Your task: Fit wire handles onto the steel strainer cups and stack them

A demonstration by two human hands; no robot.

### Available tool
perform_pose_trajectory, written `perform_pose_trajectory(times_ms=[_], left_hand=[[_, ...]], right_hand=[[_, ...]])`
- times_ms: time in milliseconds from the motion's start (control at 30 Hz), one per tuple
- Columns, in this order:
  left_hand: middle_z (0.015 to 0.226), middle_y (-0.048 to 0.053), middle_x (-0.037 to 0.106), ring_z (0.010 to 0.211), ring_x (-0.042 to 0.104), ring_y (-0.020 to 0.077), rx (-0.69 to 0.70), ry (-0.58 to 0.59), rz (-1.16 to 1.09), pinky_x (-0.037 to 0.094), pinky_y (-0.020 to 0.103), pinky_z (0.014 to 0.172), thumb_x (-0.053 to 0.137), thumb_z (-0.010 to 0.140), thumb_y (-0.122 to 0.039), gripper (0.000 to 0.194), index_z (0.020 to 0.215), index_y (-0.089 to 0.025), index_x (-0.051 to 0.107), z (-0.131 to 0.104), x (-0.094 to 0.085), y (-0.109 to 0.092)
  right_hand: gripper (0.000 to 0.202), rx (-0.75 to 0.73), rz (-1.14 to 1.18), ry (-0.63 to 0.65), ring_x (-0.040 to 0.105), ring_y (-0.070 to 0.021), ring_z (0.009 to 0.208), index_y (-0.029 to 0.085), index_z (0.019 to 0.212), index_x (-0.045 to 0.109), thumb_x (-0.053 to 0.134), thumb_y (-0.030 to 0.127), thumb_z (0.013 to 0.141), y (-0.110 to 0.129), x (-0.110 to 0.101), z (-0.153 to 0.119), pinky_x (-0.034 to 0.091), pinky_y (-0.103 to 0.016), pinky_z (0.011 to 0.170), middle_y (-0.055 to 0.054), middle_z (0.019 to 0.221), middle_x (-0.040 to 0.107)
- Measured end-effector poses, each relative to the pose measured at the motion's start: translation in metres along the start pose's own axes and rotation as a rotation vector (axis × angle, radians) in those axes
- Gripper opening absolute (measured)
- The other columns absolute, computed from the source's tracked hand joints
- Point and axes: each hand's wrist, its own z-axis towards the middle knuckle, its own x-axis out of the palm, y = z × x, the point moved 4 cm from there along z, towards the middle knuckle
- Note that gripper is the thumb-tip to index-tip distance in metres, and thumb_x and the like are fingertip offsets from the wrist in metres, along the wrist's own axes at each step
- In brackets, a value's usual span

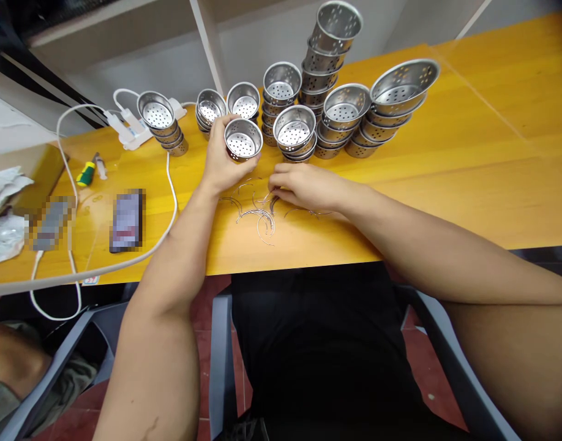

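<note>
My left hand point(226, 160) is wrapped round a perforated metal cup point(243, 139), its open top facing up. My right hand point(303, 185) is low over the table, its fingertips pinched at the edge of a loose pile of thin curved metal wires point(257, 214); a wire seems to be between the fingertips. Just behind the right hand stands a short stack of similar cups point(294, 130), with a wire lying in the top one. More stacked cups point(346, 110) stand behind, including a tall stack point(333, 37) and a leaning stack point(395, 92).
The yellow table point(483, 177) has a shelf behind it. At the left are a cup stack point(157, 113), a power strip point(131, 131), white cables, a green screwdriver point(86, 174), two phones and plastic bags point(5, 236). Another person's leg point(14, 361) shows at lower left.
</note>
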Motion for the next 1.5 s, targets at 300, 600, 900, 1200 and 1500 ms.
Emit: perform_pose_trajectory(times_ms=[300, 600, 900, 1200, 1500], left_hand=[[0.141, 0.01, 0.073, 0.143, 0.076, 0.0408, -0.036, -0.072, -0.055, 0.061, 0.07, 0.137, 0.105, 0.069, -0.101, 0.1, 0.135, -0.034, 0.071, 0.002, 0.003, 0.005], [0.139, 0.008, 0.081, 0.136, 0.084, 0.0373, -0.06, -0.047, -0.125, 0.065, 0.068, 0.133, 0.101, 0.074, -0.102, 0.105, 0.144, -0.034, 0.063, -0.004, 0.018, 0.008], [0.146, 0.011, 0.079, 0.141, 0.083, 0.0398, -0.057, 0.047, -0.098, 0.062, 0.072, 0.135, 0.084, 0.078, -0.114, 0.111, 0.153, -0.037, 0.059, -0.001, 0.017, -0.011], [0.144, 0.01, 0.076, 0.134, 0.083, 0.0355, -0.048, 0.096, -0.229, 0.069, 0.064, 0.123, 0.089, 0.074, -0.114, 0.114, 0.153, -0.042, 0.052, -0.004, 0.02, 0.006], [0.149, 0.014, 0.081, 0.144, 0.083, 0.042, -0.061, 0.098, -0.211, 0.065, 0.068, 0.133, 0.084, 0.064, -0.122, 0.125, 0.153, -0.036, 0.061, 0.002, 0.017, -0.01]], right_hand=[[0.013, -0.192, 0.13, -0.251, 0.064, -0.0219, 0.094, 0.02, 0.113, 0.079, 0.067, 0.016, 0.115, -0.005, -0.009, -0.004, 0.047, -0.035, 0.087, -0.008, 0.111, 0.073], [0.013, -0.2, 0.191, -0.189, 0.069, -0.0232, 0.095, 0.021, 0.111, 0.081, 0.069, 0.019, 0.115, -0.003, -0.01, -0.004, 0.053, -0.037, 0.091, -0.01, 0.115, 0.078], [0.015, -0.211, 0.207, -0.179, 0.07, -0.0229, 0.096, 0.021, 0.111, 0.081, 0.066, 0.02, 0.116, -0.003, -0.012, -0.004, 0.052, -0.036, 0.09, -0.01, 0.113, 0.077], [0.015, -0.187, 0.261, -0.321, 0.063, -0.0209, 0.087, 0.024, 0.114, 0.072, 0.063, 0.016, 0.105, 0.011, -0.025, -0.01, 0.052, -0.036, 0.085, -0.003, 0.097, 0.069], [0.025, 0.03, 0.414, -0.519, 0.051, -0.018, 0.066, 0.029, 0.127, 0.077, 0.072, 0.047, 0.11, 0.002, -0.026, -0.012, 0.052, -0.035, 0.067, 0.003, 0.08, 0.058]])
